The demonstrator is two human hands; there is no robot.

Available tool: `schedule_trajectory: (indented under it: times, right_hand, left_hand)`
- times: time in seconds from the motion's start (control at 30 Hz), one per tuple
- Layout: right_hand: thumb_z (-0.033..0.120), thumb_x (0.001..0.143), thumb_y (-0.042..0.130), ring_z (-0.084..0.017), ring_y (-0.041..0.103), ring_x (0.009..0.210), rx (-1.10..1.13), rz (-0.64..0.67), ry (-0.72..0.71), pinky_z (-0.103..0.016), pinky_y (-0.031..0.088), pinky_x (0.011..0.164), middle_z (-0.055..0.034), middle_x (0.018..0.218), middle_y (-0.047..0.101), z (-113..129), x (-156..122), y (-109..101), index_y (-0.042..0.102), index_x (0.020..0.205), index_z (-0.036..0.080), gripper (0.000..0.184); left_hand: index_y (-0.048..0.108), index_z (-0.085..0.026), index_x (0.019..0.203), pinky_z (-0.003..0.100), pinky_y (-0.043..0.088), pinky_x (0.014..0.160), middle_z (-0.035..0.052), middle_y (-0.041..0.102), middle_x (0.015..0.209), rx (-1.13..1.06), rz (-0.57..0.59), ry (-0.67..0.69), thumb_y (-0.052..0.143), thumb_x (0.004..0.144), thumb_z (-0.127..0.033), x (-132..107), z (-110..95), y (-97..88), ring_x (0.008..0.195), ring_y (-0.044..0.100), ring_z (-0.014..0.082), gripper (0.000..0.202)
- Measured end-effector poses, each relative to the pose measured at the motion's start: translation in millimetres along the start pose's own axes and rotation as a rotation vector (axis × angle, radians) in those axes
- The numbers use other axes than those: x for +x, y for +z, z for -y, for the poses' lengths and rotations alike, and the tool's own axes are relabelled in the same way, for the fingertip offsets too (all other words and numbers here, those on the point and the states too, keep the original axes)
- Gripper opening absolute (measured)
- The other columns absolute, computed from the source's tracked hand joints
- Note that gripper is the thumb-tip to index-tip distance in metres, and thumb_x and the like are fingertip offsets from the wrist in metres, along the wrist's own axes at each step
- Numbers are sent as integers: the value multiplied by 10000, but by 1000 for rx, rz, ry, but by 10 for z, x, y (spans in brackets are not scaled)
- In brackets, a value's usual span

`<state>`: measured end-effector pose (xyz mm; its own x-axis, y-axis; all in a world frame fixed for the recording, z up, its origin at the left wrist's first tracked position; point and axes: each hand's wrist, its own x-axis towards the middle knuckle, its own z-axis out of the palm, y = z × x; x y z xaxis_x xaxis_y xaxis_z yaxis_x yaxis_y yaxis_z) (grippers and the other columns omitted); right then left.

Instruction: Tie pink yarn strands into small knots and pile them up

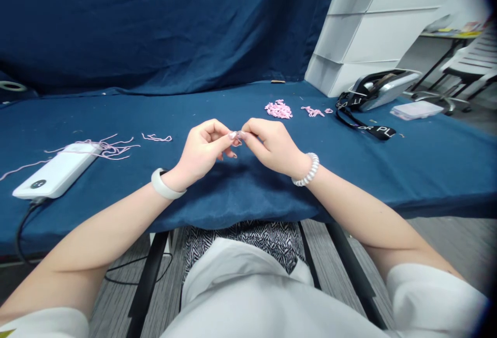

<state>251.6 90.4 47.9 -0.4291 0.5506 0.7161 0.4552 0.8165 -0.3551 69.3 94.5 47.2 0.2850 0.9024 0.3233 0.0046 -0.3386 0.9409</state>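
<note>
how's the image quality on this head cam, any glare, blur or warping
In the head view, the light is soft and even, with a faint shadow under the left hand and right hand on the blue cloth; the white drawer unit looks nearly washed out; the wide lens bows the table edge and darkens the corners; the fingertips are too soft to show anything small between them.

Bright, even indoor light, source not visible, no hard glare. Soft shadow on the blue-draped table [380, 167], just below the left hand [202, 154] and right hand [274, 144]. Fisheye distortion bends the table's front edge; frame corners go dark, worst beyond the table's right end. Fine detail slightly soft throughout.
</note>
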Motion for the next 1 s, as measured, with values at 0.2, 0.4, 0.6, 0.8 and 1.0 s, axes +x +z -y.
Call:
schedule_trajectory:
  times: [0.2, 0.4, 0.6, 0.8, 1.0]
  right_hand:
    - [180, 987, 401, -164, 450, 679, -498, -101, -419, -309, 362, 648, -52, 699, 579, -91, -29, 30, 519, 733, 171, 280]
    - [151, 958, 498, -152, 413, 664, -690, -191, -640, -309, 338, 634, -19, 643, 529, -119, -24, 21, 530, 688, 175, 273]
    - [188, 984, 472, -146, 455, 695, -663, -126, -624, -314, 351, 652, -19, 682, 558, -169, -51, 37, 543, 714, 177, 279]
    - [251, 948, 549, -143, 527, 675, -405, -178, -510, -307, 411, 641, -36, 714, 631, -146, -47, 33, 607, 754, 168, 219]
    - [355, 871, 655, -126, 602, 665, 190, -117, -61, -267, 475, 648, -37, 720, 682, -177, 3, -77, 656, 752, 150, 237]
  left_hand:
    - [610, -142, 750, 168, 394, 428, 24, 706, 708, -4, -45, -7, 773, 741, -327, -6, 8, 21, 537, 629, 100, 247]
    - [630, -141, 725, 167, 417, 462, 8, 665, 628, -10, -37, -15, 787, 722, -309, 17, 47, 27, 549, 607, 94, 230]
    - [612, -141, 714, 181, 428, 487, 17, 666, 645, -21, -33, -71, 802, 686, -336, 38, 48, 22, 542, 582, 88, 273]
    - [575, -143, 680, 186, 435, 503, 13, 654, 632, -32, -43, -29, 802, 688, -344, 40, 41, 15, 527, 556, 75, 303]
    - [579, -140, 683, 182, 470, 541, 18, 673, 668, -52, 21, 2, 793, 705, -290, 30, 37, -7, 570, 590, 79, 262]
